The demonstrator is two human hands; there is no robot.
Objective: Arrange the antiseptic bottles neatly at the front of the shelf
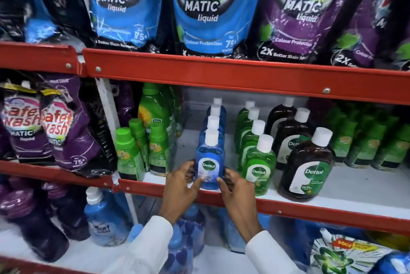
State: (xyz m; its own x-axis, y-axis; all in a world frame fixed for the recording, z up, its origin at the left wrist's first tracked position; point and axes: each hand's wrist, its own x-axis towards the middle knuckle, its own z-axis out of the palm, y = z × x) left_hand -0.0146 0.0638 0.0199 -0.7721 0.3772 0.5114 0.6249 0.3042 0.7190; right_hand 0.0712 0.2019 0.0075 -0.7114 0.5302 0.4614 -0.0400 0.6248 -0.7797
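Head view took in a red-edged shelf (288, 204) with a white deck, packed above with large Safe Wash pouches (206, 7), the biggest things in sight. On the middle deck stood three files of Dettol antiseptic bottles, each running from the back to the front lip. The brown bottles (307, 168) were the largest and sat furthest right, their front one slightly tilted and set a little apart from those behind. Next came the green bottles (259, 164), then the blue bottles (210, 160) (the slimmest file, caps lined up nearly straight). Smaller green-capped containers (128, 154) crowded the left end of the deck.

The left hand (180, 187) and the right hand (235, 189) cupped the front blue bottle from either side, fingers curled on its lower body and thumbs near the label, so both were grasping it low down. It stood upright at the very front, just behind the red lip.

To do this step well, I judged the person should square the label to face outward, keep the base flat on the deck, and nudge the bottle flush with the lip without pushing the file behind out of line. A light grip seemed enough; the neighbouring green file stood near, so sideways drift was the risk.
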